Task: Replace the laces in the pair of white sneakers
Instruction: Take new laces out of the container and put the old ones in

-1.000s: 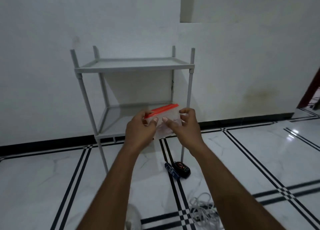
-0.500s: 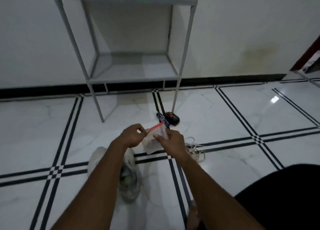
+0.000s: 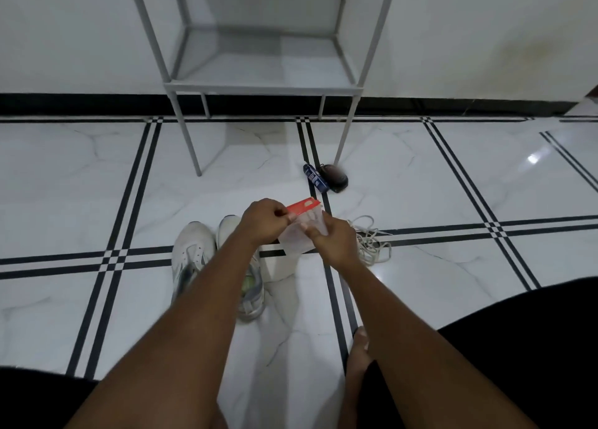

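Note:
Both hands hold a small clear plastic packet [image 3: 299, 236] with a red header card above the floor. My left hand [image 3: 263, 221] pinches the red top edge. My right hand [image 3: 333, 239] grips the packet's right side. Two white sneakers lie side by side on the tiles below my left forearm: the left sneaker [image 3: 191, 257] is mostly visible, the right sneaker [image 3: 252, 294] is partly hidden by my arm. A loose heap of white laces [image 3: 370, 241] lies on the floor just right of my right hand.
A grey metal shelf rack [image 3: 262, 87] stands against the white wall ahead. A small dark blue tube [image 3: 315, 177] and a black object [image 3: 335, 177] lie by its front right leg. My bare foot [image 3: 359, 354] and dark-clothed knees fill the bottom corners.
The view has dropped from the rack to the floor, and my hands have come down with the packet. The sneakers and my knees are now in sight.

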Motion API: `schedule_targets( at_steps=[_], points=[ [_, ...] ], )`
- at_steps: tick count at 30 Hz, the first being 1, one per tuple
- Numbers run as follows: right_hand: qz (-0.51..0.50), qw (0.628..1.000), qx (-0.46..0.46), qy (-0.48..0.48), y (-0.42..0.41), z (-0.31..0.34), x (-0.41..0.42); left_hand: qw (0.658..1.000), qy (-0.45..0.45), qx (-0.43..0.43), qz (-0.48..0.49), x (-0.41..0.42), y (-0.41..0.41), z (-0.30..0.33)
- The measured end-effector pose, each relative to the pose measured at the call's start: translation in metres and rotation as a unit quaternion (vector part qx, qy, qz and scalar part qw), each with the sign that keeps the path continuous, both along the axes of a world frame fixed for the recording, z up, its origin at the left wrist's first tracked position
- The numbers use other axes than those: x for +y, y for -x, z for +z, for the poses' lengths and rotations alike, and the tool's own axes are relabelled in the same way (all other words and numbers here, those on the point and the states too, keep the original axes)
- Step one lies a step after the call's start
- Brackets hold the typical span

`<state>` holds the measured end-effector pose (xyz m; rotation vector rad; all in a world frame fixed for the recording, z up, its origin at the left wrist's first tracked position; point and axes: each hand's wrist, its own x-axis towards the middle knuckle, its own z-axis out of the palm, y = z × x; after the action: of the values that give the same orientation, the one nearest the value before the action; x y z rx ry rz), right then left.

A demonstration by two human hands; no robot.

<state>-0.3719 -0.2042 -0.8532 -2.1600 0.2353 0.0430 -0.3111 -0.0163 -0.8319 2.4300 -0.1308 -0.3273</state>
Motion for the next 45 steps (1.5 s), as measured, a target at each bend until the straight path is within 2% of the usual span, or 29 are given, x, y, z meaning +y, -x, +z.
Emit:
schedule_targets(
  at_steps=[7, 13, 18, 20, 22, 26, 28, 30, 32, 33, 35, 36, 38, 39, 41, 45],
  points=[
    [0.001, 1.000, 0.005, -0.017, 0.004, -0.002, -0.002, 0.998, -0.049, -0.030, -0.004, -0.010, 0.003, 0.007],
    [-0.007, 0.999, 0.044, -0.018, 0.000, -0.005, -0.001, 0.989, -0.083, -0.102, 0.060, -0.010, 0.009, 0.000],
    [-0.088, 0.993, 0.075, -0.018, 0.000, -0.001, 0.013, 0.985, -0.040, -0.113, 0.122, -0.004, 0.010, -0.006],
    [-0.101, 0.992, 0.074, -0.012, 0.000, 0.002, 0.012, 0.976, -0.004, -0.113, 0.187, -0.003, 0.015, -0.008],
    [-0.140, 0.987, 0.077, -0.001, -0.003, 0.006, 0.008, 0.952, 0.057, -0.095, 0.286, -0.002, 0.019, -0.009],
    [-0.275, 0.955, 0.114, 0.019, -0.005, 0.010, -0.018, 0.895, 0.182, 0.045, 0.406, -0.001, 0.026, -0.023],
    [-0.326, 0.939, 0.110, -0.018, -0.005, 0.008, -0.034, 0.859, 0.245, 0.138, 0.428, -0.003, 0.029, -0.040],
    [-0.361, 0.926, 0.089, -0.069, -0.007, 0.007, -0.043, 0.854, 0.257, 0.233, 0.387, -0.007, 0.035, -0.054],
    [-0.366, 0.921, 0.078, -0.109, -0.010, 0.005, -0.042, 0.822, 0.300, 0.341, 0.344, -0.018, 0.050, -0.053],
    [-0.360, 0.923, 0.078, -0.115, -0.011, 0.005, -0.039, 0.819, 0.293, 0.386, 0.309, -0.023, 0.059, -0.049],
    [-0.343, 0.925, 0.071, -0.149, -0.012, 0.003, -0.031, 0.845, 0.203, 0.419, 0.261, -0.027, 0.067, -0.044],
    [-0.330, 0.925, 0.070, -0.173, -0.012, 0.000, -0.025, 0.866, 0.155, 0.399, 0.259, -0.028, 0.066, -0.046],
    [-0.265, 0.943, 0.111, -0.167, -0.012, -0.021, -0.017, 0.902, 0.112, 0.304, 0.286, -0.028, 0.060, -0.053],
    [-0.212, 0.957, 0.148, -0.131, -0.008, -0.030, -0.012, 0.912, 0.107, 0.260, 0.299, -0.027, 0.056, -0.057],
    [-0.131, 0.964, 0.221, -0.067, 0.003, -0.045, -0.003, 0.912, 0.115, 0.242, 0.310, -0.026, 0.050, -0.066],
    [-0.071, 0.956, 0.279, -0.046, 0.020, -0.080, -0.005, 0.916, 0.085, 0.324, 0.220, -0.032, 0.059, -0.075]
  ],
)
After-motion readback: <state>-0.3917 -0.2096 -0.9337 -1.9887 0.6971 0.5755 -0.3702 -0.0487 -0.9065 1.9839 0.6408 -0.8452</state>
